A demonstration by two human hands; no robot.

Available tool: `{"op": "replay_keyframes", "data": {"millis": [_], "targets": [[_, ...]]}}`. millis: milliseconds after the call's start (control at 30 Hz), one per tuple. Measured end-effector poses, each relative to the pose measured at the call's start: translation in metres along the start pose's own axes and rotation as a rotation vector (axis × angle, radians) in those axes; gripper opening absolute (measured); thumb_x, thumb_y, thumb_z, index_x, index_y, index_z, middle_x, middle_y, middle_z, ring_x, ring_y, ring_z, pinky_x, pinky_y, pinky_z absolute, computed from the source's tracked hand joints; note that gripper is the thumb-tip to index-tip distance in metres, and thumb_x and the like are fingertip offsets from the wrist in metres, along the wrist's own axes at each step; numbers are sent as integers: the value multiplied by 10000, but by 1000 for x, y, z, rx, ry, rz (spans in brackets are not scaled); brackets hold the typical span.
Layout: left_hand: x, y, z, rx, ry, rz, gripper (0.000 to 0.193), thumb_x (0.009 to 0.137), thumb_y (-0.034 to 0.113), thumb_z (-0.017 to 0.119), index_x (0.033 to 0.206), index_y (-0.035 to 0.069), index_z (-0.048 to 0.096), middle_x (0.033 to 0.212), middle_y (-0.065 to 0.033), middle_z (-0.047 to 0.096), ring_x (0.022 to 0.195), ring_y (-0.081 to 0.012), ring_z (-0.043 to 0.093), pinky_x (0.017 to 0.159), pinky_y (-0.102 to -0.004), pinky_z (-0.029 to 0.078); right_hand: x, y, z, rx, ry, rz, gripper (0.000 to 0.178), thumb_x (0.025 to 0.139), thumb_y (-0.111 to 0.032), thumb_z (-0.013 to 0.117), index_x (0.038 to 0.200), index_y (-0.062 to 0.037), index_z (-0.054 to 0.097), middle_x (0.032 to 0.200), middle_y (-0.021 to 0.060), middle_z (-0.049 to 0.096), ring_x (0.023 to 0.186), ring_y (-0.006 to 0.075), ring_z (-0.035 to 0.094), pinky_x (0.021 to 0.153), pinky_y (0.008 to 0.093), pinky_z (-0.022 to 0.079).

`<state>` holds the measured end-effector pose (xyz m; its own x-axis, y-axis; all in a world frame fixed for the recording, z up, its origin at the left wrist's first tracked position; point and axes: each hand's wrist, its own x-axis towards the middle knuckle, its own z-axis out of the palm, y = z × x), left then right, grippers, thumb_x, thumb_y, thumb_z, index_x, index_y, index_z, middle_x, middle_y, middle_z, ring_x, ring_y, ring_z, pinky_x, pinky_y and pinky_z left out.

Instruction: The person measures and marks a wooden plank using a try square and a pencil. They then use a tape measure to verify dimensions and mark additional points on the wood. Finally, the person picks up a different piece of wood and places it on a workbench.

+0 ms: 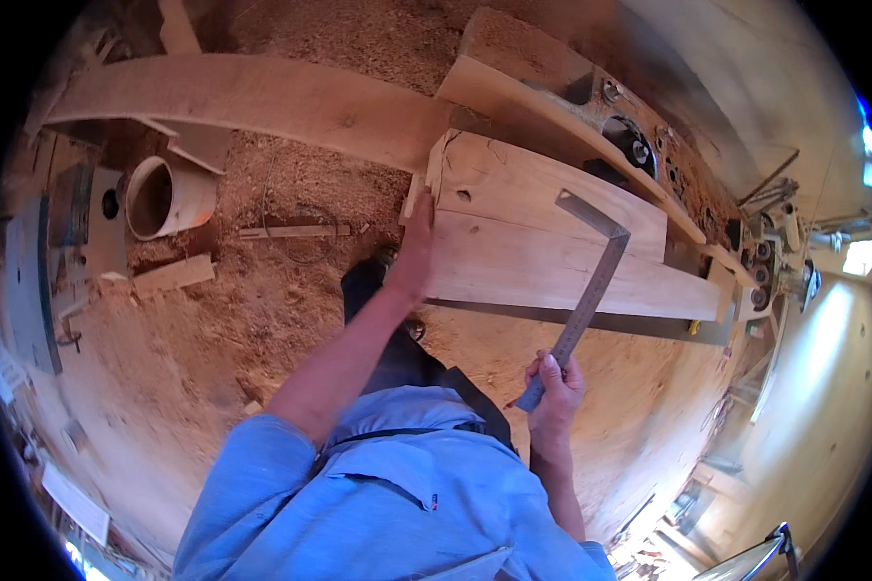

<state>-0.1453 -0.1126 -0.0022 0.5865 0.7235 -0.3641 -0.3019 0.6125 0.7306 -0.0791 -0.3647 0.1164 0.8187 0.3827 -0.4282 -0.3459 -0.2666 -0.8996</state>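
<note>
My right hand (555,395) is closed round the long leg of a metal carpenter's square (591,290). The square's short leg lies over a pale wooden board (543,261) with a dark knot and a crack line. A thin reddish tip shows beside my right fingers; I cannot make out what it is. My left hand (415,254) rests with stretched fingers against the board's left end. The underside of that hand and its fingertips are partly hidden.
Behind the board, a long plank (572,126) leans along a dusty machine with a round dark part (628,140). A wide curved plank (262,97) extends to the far left. A large pipe (170,198) and wood offcuts (174,276) lie among sawdust.
</note>
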Motion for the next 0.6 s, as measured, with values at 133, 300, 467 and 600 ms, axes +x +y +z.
{"op": "replay_keyframes", "data": {"millis": [133, 300, 467, 600], "targets": [[-5, -20, -10, 528, -136, 204, 809, 946, 221, 585, 1538, -53, 106, 1584, -230, 236, 1476, -327, 237, 1204, -376, 184, -3, -6, 9, -25, 83, 17, 139, 951, -139, 634, 1006, -12, 650, 737, 49, 618, 662, 109, 566, 598, 244, 438], [-30, -6, -3, 732, -154, 210, 814, 911, 139, 602, 1529, -66, 114, 1593, -272, 181, 1492, -375, 176, 1212, -400, 162, 0, 2, 17, 5, 78, 38, 155, 954, -152, 638, 1002, -5, 653, 749, 41, 621, 661, 94, 558, 580, 233, 422], [-41, 10, -11, 800, -223, 210, 808, 926, 149, 598, 1530, -68, 108, 1593, -250, 207, 1491, -341, 199, 1208, -383, 172, 9, -3, 33, 18, 71, 2, 177, 949, -169, 652, 1010, -4, 641, 726, 46, 602, 646, 111, 545, 569, 239, 408], [-38, 25, -23, 632, -271, 109, 690, 1025, 237, 479, 1547, -44, 127, 1593, -182, 258, 1471, -252, 247, 1207, -348, 127, 9, 4, 31, 40, 109, -4, 192, 954, -170, 644, 1035, 5, 642, 756, 55, 630, 668, 108, 573, 585, 234, 426]]}}
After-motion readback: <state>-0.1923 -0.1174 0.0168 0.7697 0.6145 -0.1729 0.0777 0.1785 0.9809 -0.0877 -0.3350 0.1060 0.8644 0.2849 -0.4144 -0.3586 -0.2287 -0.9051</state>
